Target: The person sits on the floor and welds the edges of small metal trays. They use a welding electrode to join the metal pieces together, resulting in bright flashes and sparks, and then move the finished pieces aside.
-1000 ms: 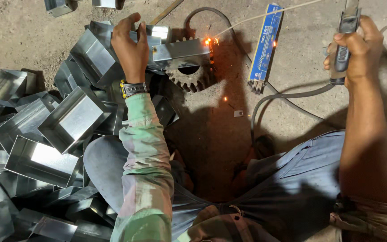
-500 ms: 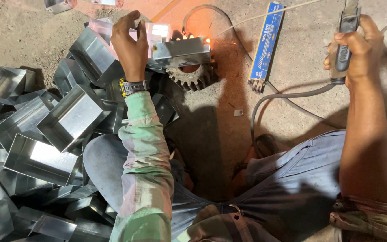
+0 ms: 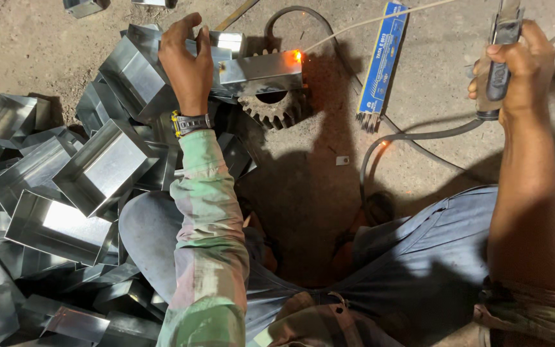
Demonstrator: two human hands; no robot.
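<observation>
My left hand (image 3: 187, 61) presses down on a shiny sheet-metal box (image 3: 261, 71) that rests on a toothed steel gear (image 3: 276, 110). An orange glow (image 3: 298, 56) burns at the box's right end, where the tip of a thin welding rod (image 3: 367, 24) touches it. The rod slants up to the right toward a welding electrode holder (image 3: 499, 61), and my right hand (image 3: 515, 67) is shut on its handle. A watch sits on my left wrist.
Several open sheet-metal boxes (image 3: 97, 167) are heaped at the left. A blue packet of welding rods (image 3: 383, 61) lies on the concrete floor beside a grey cable (image 3: 412, 136). My knees in blue trousers fill the bottom.
The scattered sparks have died down to one small glow at the box's right end. Both hands stay where they were.
</observation>
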